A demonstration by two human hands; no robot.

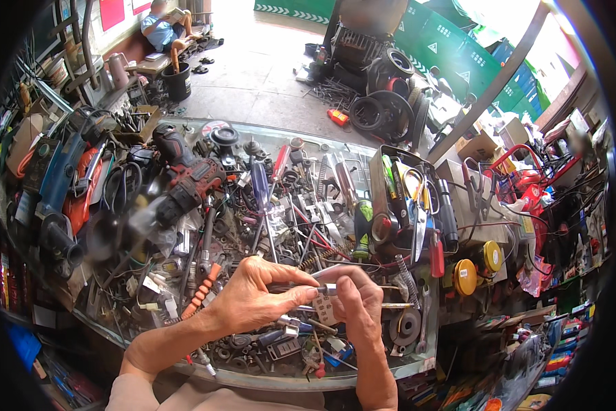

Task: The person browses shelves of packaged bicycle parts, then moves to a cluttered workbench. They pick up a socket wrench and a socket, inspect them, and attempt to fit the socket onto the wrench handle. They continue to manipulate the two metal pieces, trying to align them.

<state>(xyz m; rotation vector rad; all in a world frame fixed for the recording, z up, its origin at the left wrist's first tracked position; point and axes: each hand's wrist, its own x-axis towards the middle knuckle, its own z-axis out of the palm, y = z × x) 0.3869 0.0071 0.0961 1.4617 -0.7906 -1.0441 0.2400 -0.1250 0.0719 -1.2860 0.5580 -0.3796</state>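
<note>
Over the middle of the cluttered bench, my two hands meet at a small silver metal piece (330,290), too small to name exactly. Thumb and fingers of my left hand (263,288) pinch its left side, by a thin dark part. My right hand (360,301) is closed round the other side, with the thumb on top and the fingers partly hidden. Just below the piece is a beige printed tag or card (324,309); what it hangs from is hidden. An orange ribbed handle (202,291) lies beside my left forearm.
Loose parts and tools cover the glass-topped bench (280,380). A red-black power drill (188,185) lies left; a tin box (383,171) with scissors (419,205) stands right. A green-black screwdriver (362,229) lies beyond my hands. Farther off, a person (160,31) sits near stacked tyres (390,113).
</note>
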